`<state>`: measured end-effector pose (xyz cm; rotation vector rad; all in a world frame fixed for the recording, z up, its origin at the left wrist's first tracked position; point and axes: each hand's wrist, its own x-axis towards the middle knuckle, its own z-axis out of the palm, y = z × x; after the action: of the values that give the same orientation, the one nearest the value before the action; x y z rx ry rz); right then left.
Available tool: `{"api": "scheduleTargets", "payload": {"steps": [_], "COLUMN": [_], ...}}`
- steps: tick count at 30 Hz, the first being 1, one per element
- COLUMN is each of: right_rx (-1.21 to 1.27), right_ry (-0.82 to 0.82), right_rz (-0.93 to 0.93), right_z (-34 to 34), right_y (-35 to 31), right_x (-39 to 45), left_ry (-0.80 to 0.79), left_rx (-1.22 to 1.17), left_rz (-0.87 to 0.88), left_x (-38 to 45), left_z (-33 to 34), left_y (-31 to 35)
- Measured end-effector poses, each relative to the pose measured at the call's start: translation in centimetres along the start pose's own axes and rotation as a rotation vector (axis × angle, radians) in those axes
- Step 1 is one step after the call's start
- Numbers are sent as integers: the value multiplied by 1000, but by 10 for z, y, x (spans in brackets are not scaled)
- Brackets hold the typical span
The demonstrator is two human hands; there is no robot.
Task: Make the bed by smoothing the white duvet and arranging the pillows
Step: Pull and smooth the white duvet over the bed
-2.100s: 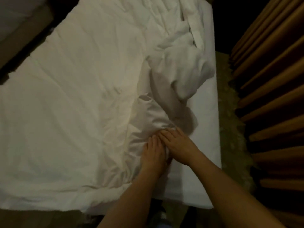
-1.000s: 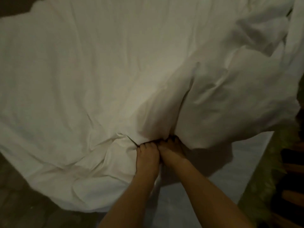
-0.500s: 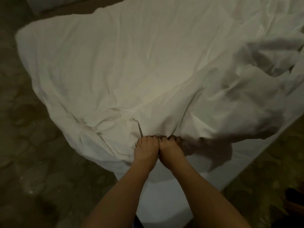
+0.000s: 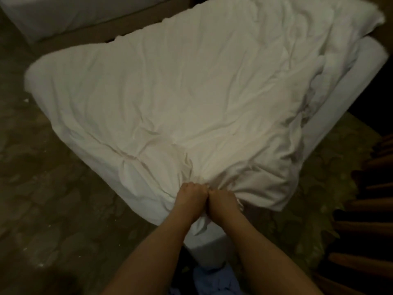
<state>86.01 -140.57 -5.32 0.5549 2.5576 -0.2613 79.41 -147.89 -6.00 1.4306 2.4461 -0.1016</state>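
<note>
Since 0.5 s ago, the rumpled white fabric duvet (image 4: 180,99) lies flatter and further over the white mattress bed (image 4: 350,81); the raised fold at right has dropped. Head view: left hand (image 4: 192,198) and right hand (image 4: 223,201), side by side, each grip clenched on the duvet's near corner, above the patterned carpet floor (image 4: 42,188).

Duvet (image 4: 180,99) lies over the mattress (image 4: 348,81), which shows along its right side. My left hand (image 4: 192,198) and right hand (image 4: 223,200) touch side by side, gripping the duvet's near corner. Second bed (image 4: 70,15) behind, left.
</note>
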Motion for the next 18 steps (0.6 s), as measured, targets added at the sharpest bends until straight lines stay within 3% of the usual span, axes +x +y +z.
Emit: {"api": "scheduleTargets", "payload": {"steps": [5,10,15,18], "right_rx": [57,79,61,31], "right_ry": [73,-201,-23,74], "right_rz": [94,66,141,109], "right_z": [-7,6,-81,-95], "right_y": [-24,-40,-30,-41], "right_x": [-30,-72,-58,-57], "left_ry": [-88,-290,-108,-96], "left_rx": [90,165,102,125], "left_rz": [37,89,-65,-86], "left_x": [-17,-64,-33,-33], "left_z": [-9,-5,-86,-103], "left_y": [-6,15,5,-7]}}
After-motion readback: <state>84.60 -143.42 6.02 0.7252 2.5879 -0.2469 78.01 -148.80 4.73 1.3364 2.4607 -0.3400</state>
